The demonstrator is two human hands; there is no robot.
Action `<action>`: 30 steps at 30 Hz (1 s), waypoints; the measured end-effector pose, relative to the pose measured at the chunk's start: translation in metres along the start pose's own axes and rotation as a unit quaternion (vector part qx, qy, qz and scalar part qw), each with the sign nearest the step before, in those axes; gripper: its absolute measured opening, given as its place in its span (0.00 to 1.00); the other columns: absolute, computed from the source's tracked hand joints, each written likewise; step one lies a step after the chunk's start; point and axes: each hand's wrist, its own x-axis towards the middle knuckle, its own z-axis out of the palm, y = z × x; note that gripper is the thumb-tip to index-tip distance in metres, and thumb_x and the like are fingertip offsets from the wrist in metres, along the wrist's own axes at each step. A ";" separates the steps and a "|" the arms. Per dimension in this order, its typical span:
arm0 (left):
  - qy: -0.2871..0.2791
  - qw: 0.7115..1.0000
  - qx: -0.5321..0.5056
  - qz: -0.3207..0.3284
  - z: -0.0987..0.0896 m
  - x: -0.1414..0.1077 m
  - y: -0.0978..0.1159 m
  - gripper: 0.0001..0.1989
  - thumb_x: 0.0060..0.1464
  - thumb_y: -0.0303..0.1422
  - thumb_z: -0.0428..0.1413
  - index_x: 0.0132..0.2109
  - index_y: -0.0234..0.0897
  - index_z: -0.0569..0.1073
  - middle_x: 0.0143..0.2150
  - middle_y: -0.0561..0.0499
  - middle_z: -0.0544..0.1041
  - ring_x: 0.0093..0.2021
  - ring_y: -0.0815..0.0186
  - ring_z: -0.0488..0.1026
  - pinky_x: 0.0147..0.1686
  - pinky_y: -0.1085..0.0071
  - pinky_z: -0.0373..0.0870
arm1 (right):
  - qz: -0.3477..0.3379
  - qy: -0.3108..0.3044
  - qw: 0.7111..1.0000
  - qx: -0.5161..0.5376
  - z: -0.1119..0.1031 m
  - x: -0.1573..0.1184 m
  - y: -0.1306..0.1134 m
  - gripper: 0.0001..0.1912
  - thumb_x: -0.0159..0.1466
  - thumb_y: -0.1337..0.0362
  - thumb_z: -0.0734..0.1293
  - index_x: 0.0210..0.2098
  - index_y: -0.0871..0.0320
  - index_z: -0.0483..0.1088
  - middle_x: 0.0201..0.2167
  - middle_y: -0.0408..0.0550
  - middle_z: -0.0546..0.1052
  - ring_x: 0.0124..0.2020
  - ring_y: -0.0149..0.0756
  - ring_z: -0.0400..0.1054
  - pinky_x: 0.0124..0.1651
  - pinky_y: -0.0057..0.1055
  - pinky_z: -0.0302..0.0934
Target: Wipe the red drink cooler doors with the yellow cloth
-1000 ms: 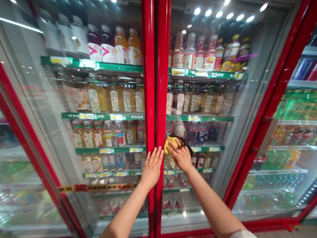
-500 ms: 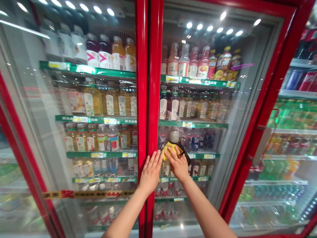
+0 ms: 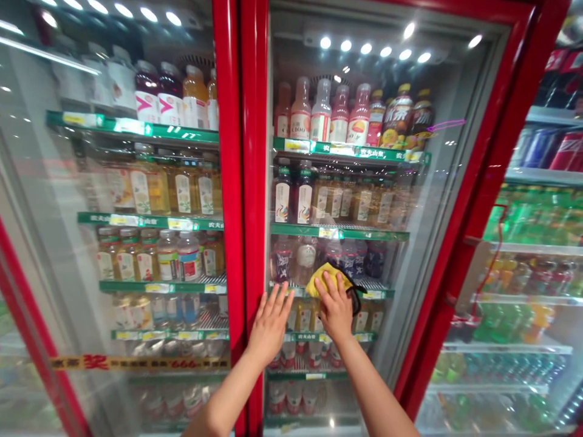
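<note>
My right hand [image 3: 337, 309] presses a yellow cloth [image 3: 314, 285] with a dark edge against the right glass door [image 3: 437, 200] of a drinks fridge. Its fingers lie stretched over the cloth, and a dark strip of it sticks out on the right. To the left, my left hand [image 3: 268, 328] lies flat with fingers spread, at the inner edge of the red door frame [image 3: 255, 182]. No object shows in it.
Behind the glass stand rows of bottles [image 3: 359, 115] on shelves with green edge strips [image 3: 350, 152]. A left glass door [image 3: 27, 158] adjoins the frame. An open cooler [image 3: 523, 297] with more drinks stands at the right.
My right hand and the cloth have slid to the right across the glass, away from my left hand. The view has shifted right, and my left hand remains by the red frame.
</note>
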 end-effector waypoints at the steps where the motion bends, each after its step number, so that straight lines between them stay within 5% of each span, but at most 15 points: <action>1: -0.002 1.000 -0.001 -0.002 0.002 0.002 0.003 0.43 0.57 0.25 0.52 0.75 0.41 0.44 0.77 0.47 0.47 0.76 0.55 0.43 0.72 0.51 0.48 | 0.016 0.016 1.000 -0.001 -0.003 0.001 0.011 0.40 0.63 0.75 0.61 0.71 0.43 0.55 0.73 0.44 0.57 0.75 0.52 0.41 0.55 0.42 0.64; 6: -0.011 1.000 -0.002 -0.008 0.011 0.002 0.019 0.43 0.57 0.26 0.53 0.75 0.42 0.46 0.77 0.46 0.46 0.76 0.53 0.40 0.72 0.48 0.47 | 0.104 0.054 0.993 -0.020 0.008 -0.043 0.023 0.41 0.64 0.74 0.59 0.73 0.48 0.49 0.74 0.51 0.53 0.76 0.57 0.34 0.60 0.54 0.61; 9: -0.012 1.000 -0.005 0.005 0.015 0.006 0.030 0.43 0.56 0.25 0.52 0.75 0.42 0.46 0.77 0.47 0.46 0.77 0.53 0.39 0.73 0.48 0.45 | 0.056 -0.009 0.998 -0.022 0.011 -0.050 0.011 0.37 0.65 0.73 0.60 0.72 0.47 0.54 0.73 0.50 0.57 0.76 0.56 0.35 0.58 0.50 0.62; 12: -0.008 1.000 -0.010 0.018 0.018 0.015 0.040 0.43 0.56 0.25 0.52 0.75 0.43 0.46 0.77 0.48 0.46 0.77 0.53 0.38 0.73 0.48 0.44 | 0.005 -0.027 1.000 -0.010 -0.004 -0.026 0.025 0.36 0.65 0.73 0.61 0.70 0.43 0.58 0.71 0.46 0.60 0.75 0.52 0.39 0.56 0.43 0.64; 17: -0.011 1.000 -0.013 0.019 0.019 0.025 0.053 0.42 0.56 0.26 0.52 0.75 0.43 0.47 0.77 0.47 0.44 0.76 0.52 0.38 0.73 0.46 0.44 | 0.107 0.085 0.991 0.007 -0.022 -0.025 0.082 0.36 0.67 0.71 0.58 0.72 0.44 0.51 0.73 0.50 0.56 0.75 0.55 0.39 0.61 0.54 0.61; 22: -0.016 0.999 -0.017 0.038 0.022 0.026 0.069 0.43 0.56 0.24 0.51 0.75 0.44 0.46 0.77 0.48 0.44 0.76 0.53 0.38 0.73 0.47 0.44 | 0.172 0.120 0.977 0.035 -0.004 -0.075 0.081 0.39 0.68 0.72 0.55 0.75 0.45 0.40 0.75 0.51 0.48 0.76 0.55 0.32 0.63 0.60 0.58; 26: -0.014 0.998 -0.022 0.058 0.027 0.042 0.084 0.42 0.56 0.24 0.52 0.75 0.43 0.46 0.77 0.48 0.45 0.77 0.53 0.37 0.73 0.47 0.44 | 0.116 0.064 0.990 0.046 -0.013 -0.053 0.087 0.40 0.66 0.74 0.57 0.74 0.43 0.46 0.74 0.49 0.54 0.76 0.55 0.34 0.63 0.57 0.59; 30: -0.012 0.997 -0.033 0.067 0.035 0.059 0.101 0.40 0.58 0.25 0.52 0.74 0.43 0.48 0.77 0.47 0.45 0.77 0.52 0.37 0.73 0.46 0.44 | 0.133 0.066 0.987 0.055 -0.037 -0.028 0.131 0.36 0.67 0.72 0.57 0.72 0.44 0.52 0.73 0.48 0.55 0.76 0.53 0.36 0.65 0.58 0.56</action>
